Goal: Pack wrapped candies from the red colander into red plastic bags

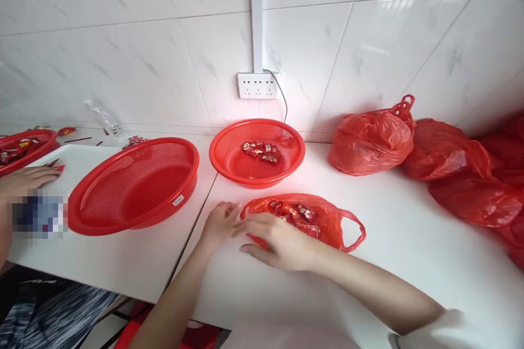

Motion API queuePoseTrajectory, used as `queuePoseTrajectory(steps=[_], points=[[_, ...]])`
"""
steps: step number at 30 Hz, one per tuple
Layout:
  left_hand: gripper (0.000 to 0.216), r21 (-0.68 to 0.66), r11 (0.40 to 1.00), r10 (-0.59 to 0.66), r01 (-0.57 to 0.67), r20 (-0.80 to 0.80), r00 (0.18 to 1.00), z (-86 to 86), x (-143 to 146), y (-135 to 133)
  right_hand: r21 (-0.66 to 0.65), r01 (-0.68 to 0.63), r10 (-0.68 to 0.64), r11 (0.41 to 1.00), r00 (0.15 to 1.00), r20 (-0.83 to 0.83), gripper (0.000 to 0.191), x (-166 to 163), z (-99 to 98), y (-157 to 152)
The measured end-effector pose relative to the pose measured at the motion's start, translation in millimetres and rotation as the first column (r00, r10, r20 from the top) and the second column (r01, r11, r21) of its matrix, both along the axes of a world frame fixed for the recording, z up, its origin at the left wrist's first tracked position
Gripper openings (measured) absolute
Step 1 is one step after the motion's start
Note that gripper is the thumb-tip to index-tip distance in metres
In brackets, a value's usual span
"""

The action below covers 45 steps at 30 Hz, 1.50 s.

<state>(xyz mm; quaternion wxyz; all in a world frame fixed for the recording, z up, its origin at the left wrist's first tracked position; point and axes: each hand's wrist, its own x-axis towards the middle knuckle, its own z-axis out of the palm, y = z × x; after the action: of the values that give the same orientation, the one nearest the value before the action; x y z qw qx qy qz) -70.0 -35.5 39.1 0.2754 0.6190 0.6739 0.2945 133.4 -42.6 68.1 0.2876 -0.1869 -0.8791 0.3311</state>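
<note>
A small red plastic bag [323, 218] with several wrapped candies inside lies open on the white table [393, 262] in front of me. My right hand [278, 241] rests on its near edge, fingers curled on the plastic. My left hand [220, 222] touches the bag's left edge, fingers bent down on it. Just behind stands a red mesh basket [233, 147] holding several red wrapped candies [258, 151]. A larger empty red basket [135, 185] sits to the left.
Several full red bags [370, 142] are piled at the right along the tiled wall. A wall socket [257, 86] sits above the basket. At far left another person's hand [27, 180] rests on the table near a third red basket [24, 150].
</note>
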Motion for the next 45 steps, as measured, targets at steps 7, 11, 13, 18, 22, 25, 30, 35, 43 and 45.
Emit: queuePoseTrajectory(steps=[7,11,13,18,22,25,30,35,43,45], points=[[0.031,-0.057,0.997,-0.036,0.043,0.119,0.992,-40.8,5.4,-2.2,0.113,0.822,-0.77,0.558,0.462,0.439,0.057,159.2,-56.2,-0.1],[0.024,0.131,0.991,-0.038,-0.005,0.326,0.945,-11.1,21.0,-2.3,-0.167,0.816,-0.57,0.553,0.517,0.639,0.048,196.9,-50.3,-6.5],[0.017,0.235,0.972,-0.11,0.011,0.414,0.904,14.1,32.3,-0.2,-0.259,0.753,-0.589,0.604,0.641,0.492,0.038,202.8,-27.4,-6.6],[0.013,0.388,0.917,-0.337,0.088,0.639,0.692,91.9,56.4,14.4,-0.262,0.672,-0.714,0.692,0.585,-0.386,0.022,186.5,50.9,7.0],[0.022,0.469,0.845,-0.53,0.257,0.674,0.514,141.5,80.8,27.7,-0.067,0.675,-0.523,0.735,0.501,-0.69,0.014,147.6,101.6,18.7],[0.031,0.406,0.741,-0.663,0.535,0.571,0.484,157.2,105.4,33.9,0.089,0.564,-0.4,0.821,0.68,-0.614,0.009,118.2,121.9,24.5],[0.024,0.206,0.614,-0.752,0.762,0.446,0.485,147.2,132.1,35.9,0.232,0.388,-0.274,0.892,0.872,-0.406,0.012,101.2,122.9,33.0],[0.034,0.139,0.72,-0.604,0.68,0.607,0.516,128.6,127.5,37.3,-0.027,0.41,-0.388,0.912,0.837,-0.386,0.022,109.6,95.6,37.5],[0.032,0.221,0.806,-0.515,0.549,0.72,0.465,104.0,129.3,37.1,-0.109,0.453,-0.456,0.885,0.793,-0.403,0.017,99.6,62.2,31.1],[0.032,0.205,0.837,-0.451,0.507,0.784,0.428,100.2,128.2,38.2,-0.133,0.527,-0.521,0.839,0.71,-0.473,0.008,98.1,55.5,33.7]])
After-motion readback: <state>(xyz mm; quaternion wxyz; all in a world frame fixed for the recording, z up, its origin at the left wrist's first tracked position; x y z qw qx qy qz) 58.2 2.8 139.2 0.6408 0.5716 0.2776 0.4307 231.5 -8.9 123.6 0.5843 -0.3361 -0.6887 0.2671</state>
